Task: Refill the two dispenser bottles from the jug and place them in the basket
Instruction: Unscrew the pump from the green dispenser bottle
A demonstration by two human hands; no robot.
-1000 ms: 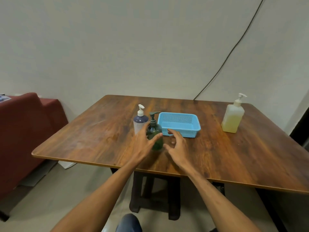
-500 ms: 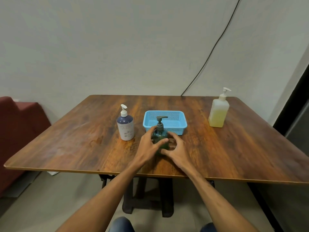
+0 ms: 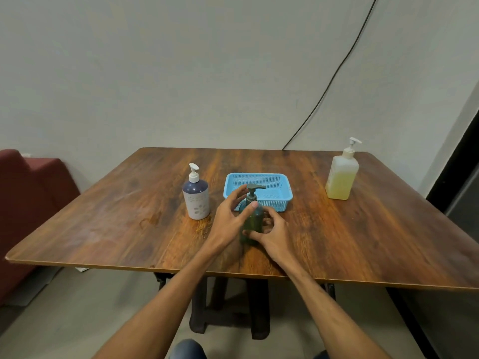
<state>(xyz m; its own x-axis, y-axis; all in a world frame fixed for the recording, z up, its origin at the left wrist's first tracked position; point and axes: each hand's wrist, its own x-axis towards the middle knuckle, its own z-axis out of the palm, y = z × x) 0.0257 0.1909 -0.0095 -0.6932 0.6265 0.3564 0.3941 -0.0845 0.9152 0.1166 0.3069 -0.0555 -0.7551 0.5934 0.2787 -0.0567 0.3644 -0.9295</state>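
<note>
A dark green pump bottle (image 3: 252, 222) stands on the wooden table (image 3: 103, 216), just in front of the blue mesh basket (image 3: 259, 175). My left hand (image 3: 228, 221) wraps its shoulder below the pump head, thumb in front and fingers behind. My right hand (image 3: 277, 237) holds the lower body, thumb across the front and fingers curled round the back. A second dispenser bottle (image 3: 196, 200), white with a dark purple top and white pump, stands left of the basket. The jug (image 3: 340, 178), a pump container half full of yellow liquid, stands at the far right.
A red sofa (image 3: 28, 203) sits left of the table. A black cable (image 3: 334, 73) runs down the wall behind. The table's near edge crosses above my forearms, and a dark door frame stands at the right.
The green bottle has shifted away from the purple-topped bottle to the front of the basket. Both hands have closed round it. The view has swung right.
</note>
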